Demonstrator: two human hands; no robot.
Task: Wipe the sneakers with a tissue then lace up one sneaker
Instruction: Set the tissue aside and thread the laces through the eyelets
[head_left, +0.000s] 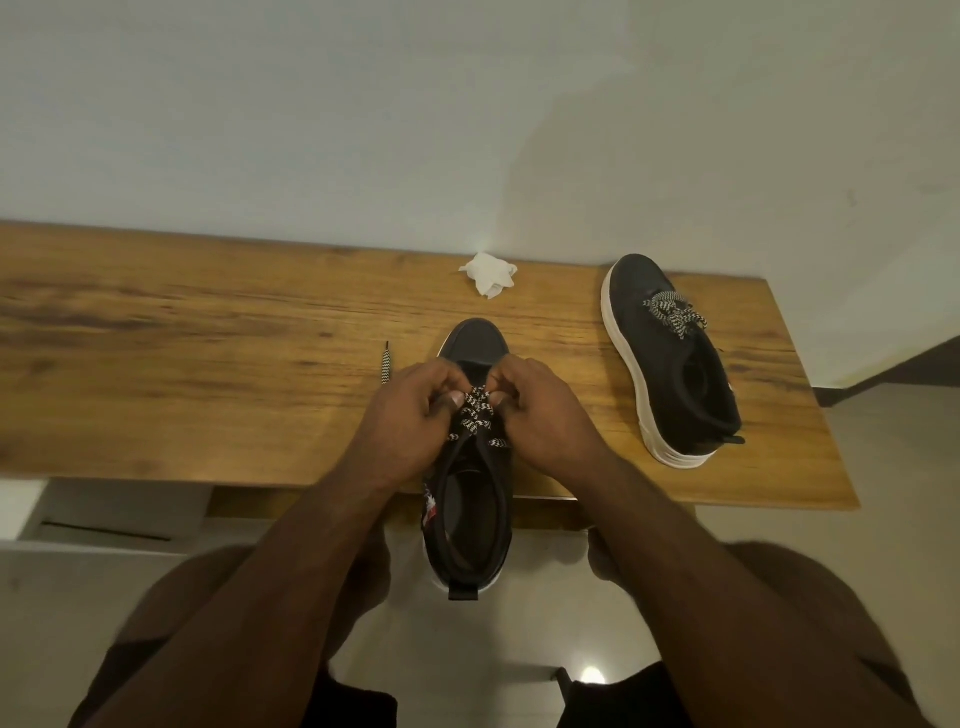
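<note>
Both hands — left hand and right hand — are pinching the checkered lace over the near sneaker, which is overhanging the table edge. Lacing is underway; the tissue is lying discarded. Next, seemingly, threading the following eyelet — the fingertips are hiding it.

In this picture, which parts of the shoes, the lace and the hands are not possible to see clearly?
Head view only:
- Near sneaker: its upper eyelets are hidden by the left hand and right hand.
- Lace: one end shows beside the left hand; where the other end runs is hidden.
- Far sneaker: its outer side faces away; its laces are too small to follow.
- Tissue: crumpled, any dirt too small to tell.
</note>
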